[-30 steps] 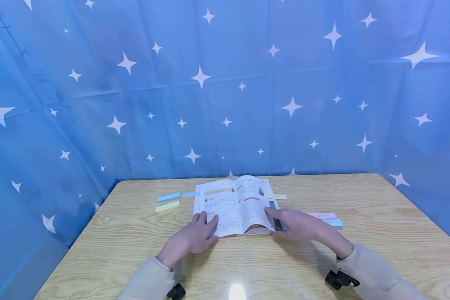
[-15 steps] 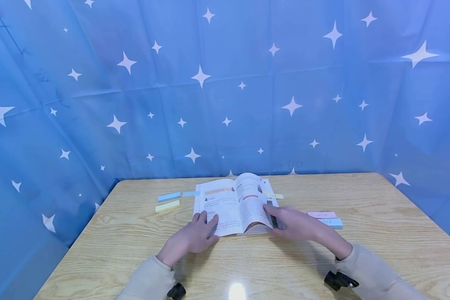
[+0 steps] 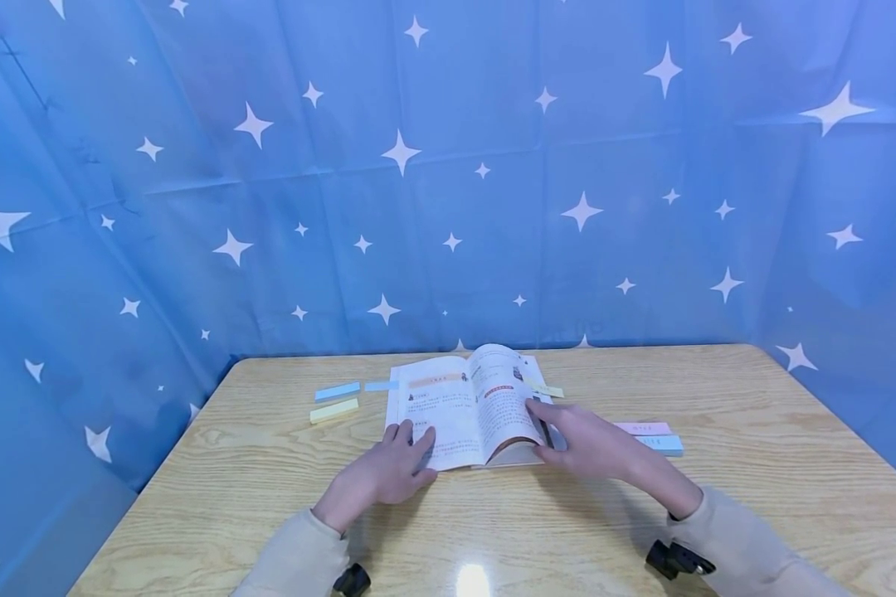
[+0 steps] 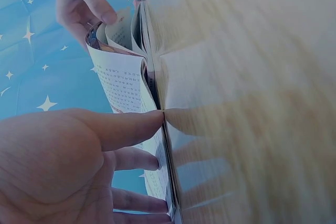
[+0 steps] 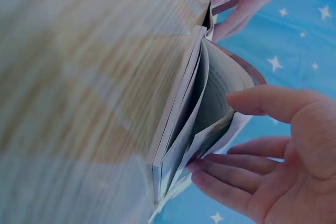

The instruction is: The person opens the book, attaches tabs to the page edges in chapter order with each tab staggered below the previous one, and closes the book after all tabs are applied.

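An open book (image 3: 469, 408) lies near the middle of a wooden table (image 3: 754, 464), a little toward the far edge. Its left page is kept flat by the left hand (image 3: 385, 473), whose straight fingers are pressed on the lower corner so that the book does not close. On the right side several pages are lifted and bent into an arch by the right hand (image 3: 596, 448); the fingers are slipped under the edge of these leaves and the thumb is laid against them, so the leaves are held loosely, not squeezed. In the right wrist view the lifted leaves are seen fanned apart from the block of pages.

Coloured sticky strips are placed on both sides of the book: a blue strip (image 3: 337, 391) and a yellow strip (image 3: 333, 410) to the left, a pink strip (image 3: 644, 429) and another blue one (image 3: 663, 444) to the right, partly covered by the right hand. A yellow tab (image 3: 547, 390) is seen at the right page edge; whether it is stuck to a page cannot be told. The printed text is too small to be read. A dark narrow object under the right fingers is hardly visible.
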The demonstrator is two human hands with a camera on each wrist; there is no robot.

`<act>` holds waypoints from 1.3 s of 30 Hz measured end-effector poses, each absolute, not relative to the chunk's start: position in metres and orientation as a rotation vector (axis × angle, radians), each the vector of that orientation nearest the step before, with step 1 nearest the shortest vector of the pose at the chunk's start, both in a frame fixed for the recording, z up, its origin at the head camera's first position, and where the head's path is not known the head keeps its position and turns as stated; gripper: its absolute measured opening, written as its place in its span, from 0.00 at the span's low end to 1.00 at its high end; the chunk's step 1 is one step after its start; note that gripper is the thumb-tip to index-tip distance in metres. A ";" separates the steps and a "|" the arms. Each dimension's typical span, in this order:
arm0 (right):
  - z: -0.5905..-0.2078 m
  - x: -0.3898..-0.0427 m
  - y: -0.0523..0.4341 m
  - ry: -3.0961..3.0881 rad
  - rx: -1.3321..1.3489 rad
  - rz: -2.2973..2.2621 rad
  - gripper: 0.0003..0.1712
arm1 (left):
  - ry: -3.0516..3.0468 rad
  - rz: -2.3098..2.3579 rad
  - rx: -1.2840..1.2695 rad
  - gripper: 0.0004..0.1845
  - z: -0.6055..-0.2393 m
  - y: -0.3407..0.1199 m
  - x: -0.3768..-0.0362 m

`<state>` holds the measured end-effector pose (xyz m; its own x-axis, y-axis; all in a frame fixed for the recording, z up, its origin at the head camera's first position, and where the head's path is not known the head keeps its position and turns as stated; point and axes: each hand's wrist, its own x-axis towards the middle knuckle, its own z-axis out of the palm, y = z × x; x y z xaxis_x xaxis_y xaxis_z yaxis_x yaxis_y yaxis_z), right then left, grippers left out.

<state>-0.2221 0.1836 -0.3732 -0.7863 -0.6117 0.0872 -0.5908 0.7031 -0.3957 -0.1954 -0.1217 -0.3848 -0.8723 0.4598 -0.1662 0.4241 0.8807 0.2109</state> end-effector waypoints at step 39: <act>-0.364 -0.233 0.202 3.075 -1.165 -0.742 0.42 | 2.820 0.270 0.626 0.33 -0.386 -0.123 -0.198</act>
<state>-0.2329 0.2018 -0.3637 -0.7379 -0.5722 0.3578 -0.6724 0.6685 -0.3178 -0.1985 -0.1226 -0.3861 -0.8795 0.4356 -0.1918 0.3913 0.8912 0.2294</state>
